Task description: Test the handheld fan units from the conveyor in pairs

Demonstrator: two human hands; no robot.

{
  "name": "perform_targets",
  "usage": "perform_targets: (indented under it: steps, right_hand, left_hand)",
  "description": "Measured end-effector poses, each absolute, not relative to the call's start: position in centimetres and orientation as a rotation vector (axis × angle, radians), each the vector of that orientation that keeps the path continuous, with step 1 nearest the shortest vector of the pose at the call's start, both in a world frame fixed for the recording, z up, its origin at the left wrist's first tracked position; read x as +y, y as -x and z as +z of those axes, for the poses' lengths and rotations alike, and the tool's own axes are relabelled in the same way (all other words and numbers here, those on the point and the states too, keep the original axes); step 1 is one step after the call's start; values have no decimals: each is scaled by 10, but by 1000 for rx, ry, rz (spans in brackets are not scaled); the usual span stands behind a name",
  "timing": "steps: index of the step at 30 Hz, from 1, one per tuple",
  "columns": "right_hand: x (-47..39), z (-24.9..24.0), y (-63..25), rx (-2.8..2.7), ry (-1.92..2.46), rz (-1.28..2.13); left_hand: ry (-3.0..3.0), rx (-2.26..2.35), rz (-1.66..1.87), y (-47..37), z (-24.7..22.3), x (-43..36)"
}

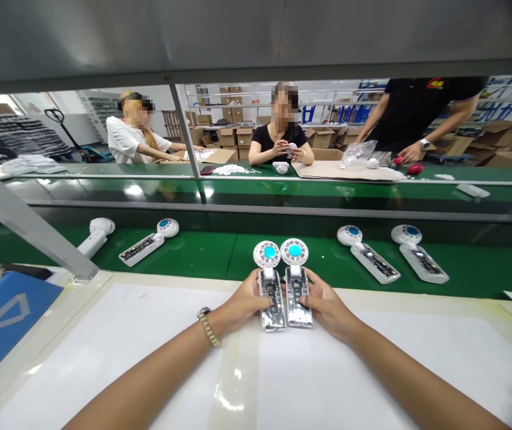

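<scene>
My left hand (245, 298) grips a white handheld device (267, 254), its thumb on the clear handle. The device has a round vented head with a blue centre, and a circuit board shows through the handle. A matching device (294, 252) is held upright in my right hand (328, 306), the thumb pressed on its lower handle. Both devices stand side by side with heads up, nearly touching, above the near edge of the green belt (213, 254). The fingers behind the handles are largely hidden.
More such devices lie on the belt, one at left (141, 248) and another at right (374, 263). A white-covered worktable (148, 370) is below my arms. A slanted metal post (36, 218) and blue folder (11, 325) stand left. Across the belt, co-workers (278, 140) handle parts.
</scene>
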State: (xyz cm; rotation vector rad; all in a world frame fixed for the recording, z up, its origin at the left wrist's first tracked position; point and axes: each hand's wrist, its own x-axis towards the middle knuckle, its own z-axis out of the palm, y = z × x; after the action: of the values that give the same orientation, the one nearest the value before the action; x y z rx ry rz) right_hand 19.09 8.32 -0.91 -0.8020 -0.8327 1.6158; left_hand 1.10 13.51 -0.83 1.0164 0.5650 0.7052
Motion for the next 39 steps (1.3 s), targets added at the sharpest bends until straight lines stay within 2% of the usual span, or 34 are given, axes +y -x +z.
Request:
perform_targets:
  steps: [7, 13, 19, 24, 27, 30, 33, 39]
  right_hand:
    - [84, -6, -191, -747, 809, 1644]
    - [91, -1, -180, -681, 716, 1902]
    - [121, -7, -159, -880, 865, 1788]
    - [156, -15, -159, -1073, 1077, 1353]
    - [168, -18, -180, -1095, 1085, 1127]
    - [169, -22, -214, -1209, 1339, 596]
    - [164, -24, -243, -1220, 1622, 117]
    - [156, -29, -248, -1294, 1801, 65]
  left_hand:
    - [-927, 559, 711, -11, -1, 133]
    - [-715, 502, 532, -15, 4, 134]
    - [-650, 732, 604, -7, -7, 158]
    - [-897, 946, 1144, 22, -8, 191]
    - [-1145, 1090, 1288, 38, -12, 203]
    - [-1495, 1335, 1303, 42, -18, 203]
    - [-1781, 1354, 1350, 36, -18, 192]
    - [-2082, 1051, 1419, 23, -4, 165]
